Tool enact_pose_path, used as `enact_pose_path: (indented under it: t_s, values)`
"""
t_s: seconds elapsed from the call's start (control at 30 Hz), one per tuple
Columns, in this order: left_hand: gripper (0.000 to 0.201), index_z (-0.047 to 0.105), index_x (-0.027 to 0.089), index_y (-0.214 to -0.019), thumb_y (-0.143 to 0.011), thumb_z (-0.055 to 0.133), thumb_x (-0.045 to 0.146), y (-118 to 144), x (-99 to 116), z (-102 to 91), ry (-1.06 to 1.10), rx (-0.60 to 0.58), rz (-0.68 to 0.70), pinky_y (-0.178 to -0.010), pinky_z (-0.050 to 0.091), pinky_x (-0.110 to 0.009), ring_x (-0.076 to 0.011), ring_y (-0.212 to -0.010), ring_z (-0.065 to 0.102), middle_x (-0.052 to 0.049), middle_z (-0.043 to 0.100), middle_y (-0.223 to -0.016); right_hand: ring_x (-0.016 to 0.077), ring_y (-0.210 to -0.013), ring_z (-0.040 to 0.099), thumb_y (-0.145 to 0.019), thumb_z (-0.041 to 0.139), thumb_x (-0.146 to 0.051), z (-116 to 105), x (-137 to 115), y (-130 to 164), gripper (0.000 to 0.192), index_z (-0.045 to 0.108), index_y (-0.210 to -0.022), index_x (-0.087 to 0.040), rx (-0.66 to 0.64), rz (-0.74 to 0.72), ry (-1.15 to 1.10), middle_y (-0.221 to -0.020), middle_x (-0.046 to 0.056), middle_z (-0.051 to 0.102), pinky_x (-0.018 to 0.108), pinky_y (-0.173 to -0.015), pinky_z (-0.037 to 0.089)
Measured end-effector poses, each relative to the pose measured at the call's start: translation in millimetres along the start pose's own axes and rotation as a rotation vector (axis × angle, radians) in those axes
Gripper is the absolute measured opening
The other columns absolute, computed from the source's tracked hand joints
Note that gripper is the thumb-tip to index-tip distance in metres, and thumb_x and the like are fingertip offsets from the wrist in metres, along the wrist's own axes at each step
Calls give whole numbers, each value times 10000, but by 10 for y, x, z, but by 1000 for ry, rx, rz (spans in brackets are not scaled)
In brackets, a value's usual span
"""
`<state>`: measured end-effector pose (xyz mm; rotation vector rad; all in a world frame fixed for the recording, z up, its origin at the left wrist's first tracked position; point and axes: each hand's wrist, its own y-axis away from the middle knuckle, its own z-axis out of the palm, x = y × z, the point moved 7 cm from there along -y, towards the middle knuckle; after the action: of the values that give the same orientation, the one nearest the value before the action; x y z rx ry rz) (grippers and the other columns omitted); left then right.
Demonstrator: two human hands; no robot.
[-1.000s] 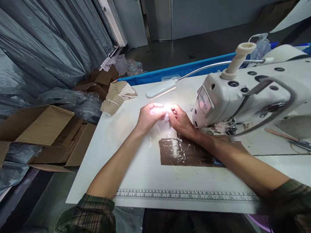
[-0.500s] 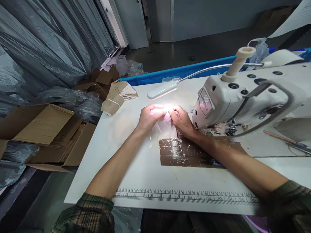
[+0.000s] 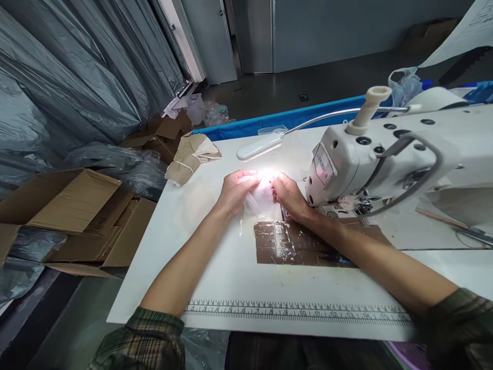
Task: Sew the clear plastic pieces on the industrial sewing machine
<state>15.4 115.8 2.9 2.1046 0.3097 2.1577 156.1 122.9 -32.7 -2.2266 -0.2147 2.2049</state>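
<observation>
A small clear plastic piece (image 3: 257,201) is pinched between the two hands on the white table (image 3: 200,257), right under the glare of the gooseneck lamp (image 3: 259,146). The left hand (image 3: 234,191) is curled, its fingers closed on the left edge of the piece; the right hand (image 3: 289,196) is closed on the right edge, fingertips meeting the left hand's in the bright spot. What exactly lies inside the clear piece cannot be made out, as it is washed out by the light.

Over to the containers: an open cardboard box (image 3: 69,205) is seen off the left edge of the table, its flaps spread, and its contents cannot be told from here. More flattened cardboard (image 3: 165,131) is piled further back against grey plastic sheeting (image 3: 69,97). A folded bundle of beige cloth (image 3: 189,156), bound with a band, is laid on the far left corner of the table.

Just beside the right hand, the head of the white sewing machine (image 3: 385,159) is crowding in. A brown taped patch (image 3: 292,241) is lying under the right forearm, and a printed ruler (image 3: 292,311) is run along the near edge.
</observation>
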Motion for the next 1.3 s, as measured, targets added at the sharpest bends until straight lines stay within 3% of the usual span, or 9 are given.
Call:
enact_pose_path:
  t_s: [0.17, 0.33, 0.57, 0.8, 1.3]
  values:
    - [386, 675, 104, -967, -607, 785, 193, 4, 24, 15, -64, 17, 83, -624, 507, -218, -133, -680, 641, -29, 675, -736, 122, -569, 493, -794, 542, -380, 13, -135, -1, 190, 461, -754, -213, 28, -101, -47, -650, -42, 490, 249, -507, 372]
    - [368, 674, 105, -936, -603, 794, 203, 14, 76, 36, -129, 38, 183, -658, 541, -258, -150, -665, 659, -19, 677, -696, 143, -616, 573, -765, 572, -363, -6, -102, -23, 178, 483, -748, -211, 93, -130, -94, -675, -21, 561, 265, -560, 435]
    - [349, 664, 109, -906, -601, 806, 202, 20, 58, 68, -94, 5, 165, -671, 558, -278, -149, -653, 659, -20, 680, -687, 149, -637, 560, -729, 596, -345, -18, -78, -32, 166, 511, -737, -202, 124, -117, -66, -695, -2, 572, 276, -595, 447]
    - [395, 677, 97, -935, -580, 817, 199, 20, -11, 59, -3, -2, 60, -698, 549, -266, -140, -686, 650, -27, 673, -719, 109, -548, 340, -773, 510, -327, -28, -91, 6, 226, 368, -629, -227, 92, -25, -16, -594, -53, 350, 250, -485, 262]
    - [380, 656, 101, -962, -619, 802, 176, 155, 49, 90, 2, -61, 66, -740, 567, -277, -142, -681, 681, -29, 691, -738, 138, -582, 409, -752, 503, -365, 30, -122, 71, 193, 413, -651, -227, 31, 20, -65, -624, -26, 436, 267, -515, 317]
